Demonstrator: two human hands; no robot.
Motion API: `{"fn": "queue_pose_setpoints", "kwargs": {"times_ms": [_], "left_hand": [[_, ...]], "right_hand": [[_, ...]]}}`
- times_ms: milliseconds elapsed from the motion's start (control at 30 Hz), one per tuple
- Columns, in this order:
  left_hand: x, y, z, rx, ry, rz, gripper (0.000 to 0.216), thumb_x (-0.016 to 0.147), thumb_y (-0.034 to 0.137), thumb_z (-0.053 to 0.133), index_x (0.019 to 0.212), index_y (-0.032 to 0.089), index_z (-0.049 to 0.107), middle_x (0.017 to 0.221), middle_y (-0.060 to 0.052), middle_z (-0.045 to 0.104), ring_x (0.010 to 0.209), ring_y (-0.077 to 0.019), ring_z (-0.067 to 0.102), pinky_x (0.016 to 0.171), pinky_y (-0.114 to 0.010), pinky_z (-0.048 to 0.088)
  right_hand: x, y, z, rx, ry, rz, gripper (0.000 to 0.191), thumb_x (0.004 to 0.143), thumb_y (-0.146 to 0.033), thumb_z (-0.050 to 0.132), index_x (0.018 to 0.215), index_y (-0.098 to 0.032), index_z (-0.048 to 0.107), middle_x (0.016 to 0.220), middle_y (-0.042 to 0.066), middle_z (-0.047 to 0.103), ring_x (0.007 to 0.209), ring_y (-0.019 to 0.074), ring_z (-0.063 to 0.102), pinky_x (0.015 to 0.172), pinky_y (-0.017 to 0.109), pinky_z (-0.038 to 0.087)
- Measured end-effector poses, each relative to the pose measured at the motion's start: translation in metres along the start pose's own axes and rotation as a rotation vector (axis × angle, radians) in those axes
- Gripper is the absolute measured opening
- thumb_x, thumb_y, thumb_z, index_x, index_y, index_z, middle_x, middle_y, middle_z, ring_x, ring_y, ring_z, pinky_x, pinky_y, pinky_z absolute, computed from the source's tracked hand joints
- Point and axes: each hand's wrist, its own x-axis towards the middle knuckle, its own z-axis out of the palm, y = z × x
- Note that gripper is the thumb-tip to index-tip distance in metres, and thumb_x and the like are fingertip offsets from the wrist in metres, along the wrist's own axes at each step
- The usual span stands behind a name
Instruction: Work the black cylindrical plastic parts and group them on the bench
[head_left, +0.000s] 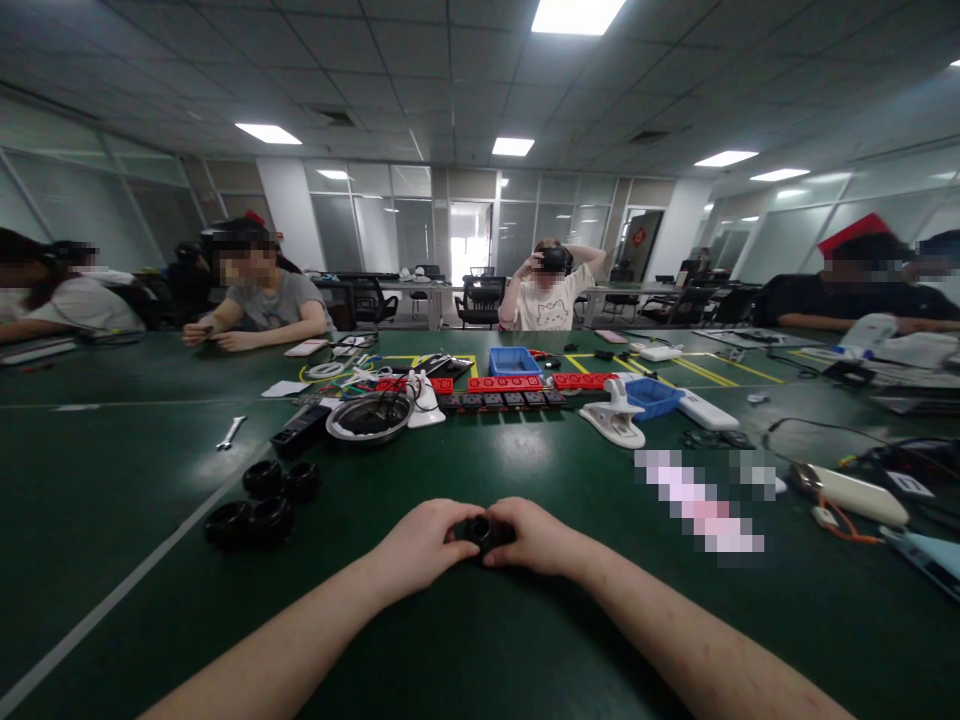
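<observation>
My left hand and my right hand meet at the middle of the green table. Both are closed round one small black round part, which sits between the fingertips just above the tabletop. Its open end faces up toward me. To the left of my left forearm lies a cluster of several black wheel-like parts, out of reach of either hand's fingers.
A metal bowl, a black remote-like block and a wrench lie further back left. Red and black power strips, blue bins and a white clip stand cross the middle. Several people sit round the far edges.
</observation>
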Motion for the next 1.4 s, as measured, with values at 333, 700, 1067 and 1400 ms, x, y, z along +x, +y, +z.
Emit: {"fn": "queue_pose_setpoints", "kwargs": {"times_ms": [333, 700, 1067, 1400], "left_hand": [[0.000, 0.004, 0.017, 0.144, 0.214, -0.172, 0.021, 0.073, 0.033, 0.059, 0.091, 0.023, 0.060, 0.089, -0.002, 0.062, 0.087, -0.0211, 0.055, 0.072, -0.028, 0.039], [-0.002, 0.011, 0.014, 0.142, 0.147, -0.214, 0.018, 0.075, 0.035, 0.057, 0.088, 0.023, 0.056, 0.088, 0.000, 0.059, 0.086, -0.0199, 0.054, 0.067, -0.027, 0.039], [0.000, 0.003, 0.020, 0.115, 0.219, -0.113, 0.019, 0.075, 0.032, 0.059, 0.089, 0.021, 0.055, 0.089, -0.002, 0.057, 0.088, -0.0206, 0.052, 0.074, -0.029, 0.040], [0.001, 0.001, 0.018, 0.044, 0.176, -0.086, 0.019, 0.074, 0.030, 0.060, 0.090, 0.021, 0.057, 0.092, -0.002, 0.056, 0.091, -0.0213, 0.052, 0.077, -0.030, 0.041]], "right_hand": [[0.000, -0.018, 0.018, -0.178, 0.197, 0.149, 0.041, 0.067, -0.055, 0.059, 0.078, -0.015, 0.057, 0.077, 0.007, 0.059, 0.073, 0.0224, 0.053, 0.065, 0.032, 0.034], [0.002, -0.012, 0.013, -0.116, 0.111, 0.115, 0.030, 0.064, -0.043, 0.067, 0.076, -0.018, 0.056, 0.074, 0.001, 0.059, 0.066, 0.0152, 0.053, 0.054, 0.023, 0.033], [-0.001, -0.017, 0.008, -0.154, 0.142, 0.118, 0.047, 0.063, -0.053, 0.062, 0.093, -0.017, 0.056, 0.087, 0.007, 0.060, 0.079, 0.0232, 0.056, 0.067, 0.031, 0.039], [0.003, -0.006, 0.005, -0.051, 0.025, 0.052, 0.033, 0.065, -0.043, 0.067, 0.082, -0.015, 0.061, 0.073, 0.003, 0.059, 0.068, 0.0179, 0.054, 0.058, 0.026, 0.038]]}}
